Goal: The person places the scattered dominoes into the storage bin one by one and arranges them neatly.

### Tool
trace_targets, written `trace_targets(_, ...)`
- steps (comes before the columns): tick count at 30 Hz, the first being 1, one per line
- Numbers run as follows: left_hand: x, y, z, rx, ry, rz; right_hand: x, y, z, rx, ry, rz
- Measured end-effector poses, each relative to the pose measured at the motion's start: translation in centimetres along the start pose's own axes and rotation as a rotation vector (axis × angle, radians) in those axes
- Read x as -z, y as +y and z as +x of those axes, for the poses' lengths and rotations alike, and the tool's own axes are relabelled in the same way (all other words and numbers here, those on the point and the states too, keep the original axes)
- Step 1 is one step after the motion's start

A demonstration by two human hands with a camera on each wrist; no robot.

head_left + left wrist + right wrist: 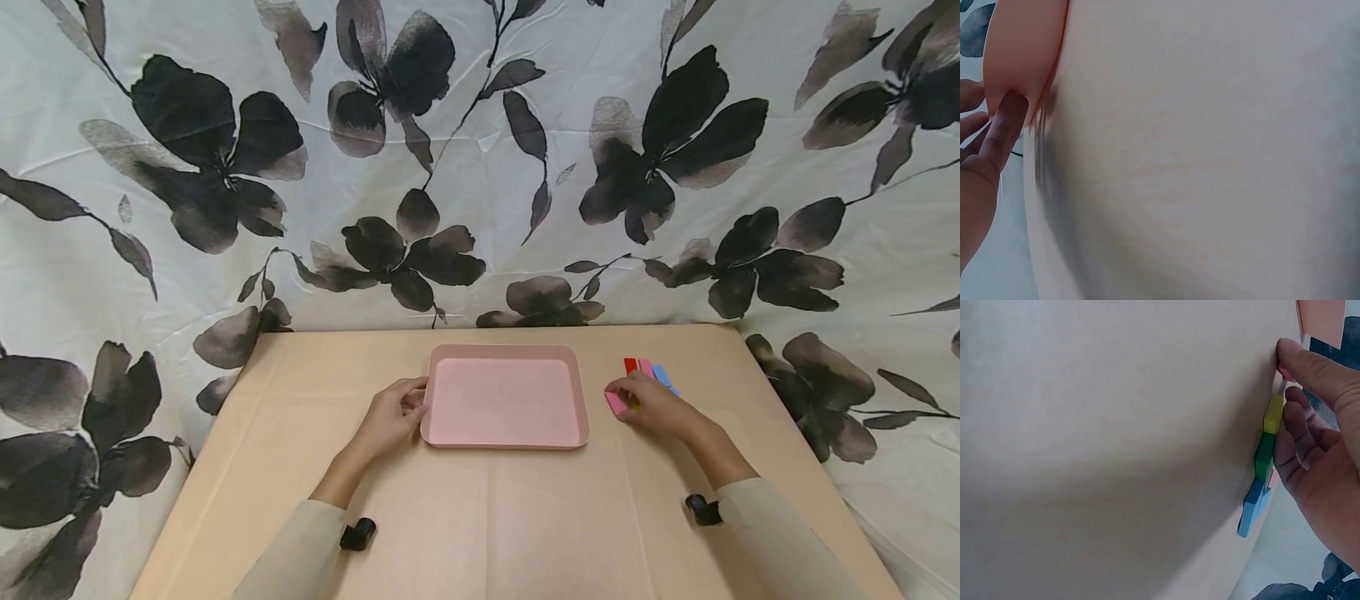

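A pink rectangular tray (506, 442) lies on the table. My left hand (392, 417) holds its left edge, with the thumb (1011, 115) against the outer wall and the other fingers round the corner. To the tray's right, my right hand (658, 406) pinches a small flat pink block (616, 403) between thumb and fingers. Under and behind that hand lie more flat blocks: a red one (630, 365), another pink one (645, 367) and a blue one (664, 377). The right wrist view shows a yellow block (1274, 414), a green block (1264, 456) and a blue block in a row by the curled fingers.
The table (420, 533) has a light wood-coloured cover, its far edge just behind the tray. A white cloth (517, 192) with dark flowers hangs behind and at both sides. Black wrist cameras sit under both sleeves.
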State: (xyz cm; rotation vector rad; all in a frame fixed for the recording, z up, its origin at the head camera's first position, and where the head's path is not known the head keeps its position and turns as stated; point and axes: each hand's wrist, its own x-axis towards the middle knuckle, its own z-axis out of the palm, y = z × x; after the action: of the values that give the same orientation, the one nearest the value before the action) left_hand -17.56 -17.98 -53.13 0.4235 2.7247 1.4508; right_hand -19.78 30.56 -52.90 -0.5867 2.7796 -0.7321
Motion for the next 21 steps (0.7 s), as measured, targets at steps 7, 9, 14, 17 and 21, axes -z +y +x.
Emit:
trace_targets(7, 0.0, 0.0, 0.0, 0.008, -0.003, 0.008, -0.1, -0.3, -0.4, 0.004, 0.054, -0.021)
trace_targets(9, 0.0, 0.0, 0.0, 0.007, -0.002, 0.003, -0.1, -0.7, -0.4, 0.004, 0.062, -0.011)
trace_targets(14, 0.1, 0.0, 0.0, 0.009, -0.001, -0.009, 0.1, -1.5, -0.1, -0.027, 0.066, 0.024)
trace_targets(17, 0.1, 0.1, 0.0, 0.009, -0.002, -0.012, 0.3, -2.2, 0.2, -0.035, 0.073, 0.040)
trace_targets(21, 0.1, 0.0, 0.0, 0.000, -0.002, 0.001, 0.6, -3.1, 0.6, -0.005, 0.117, 0.048)
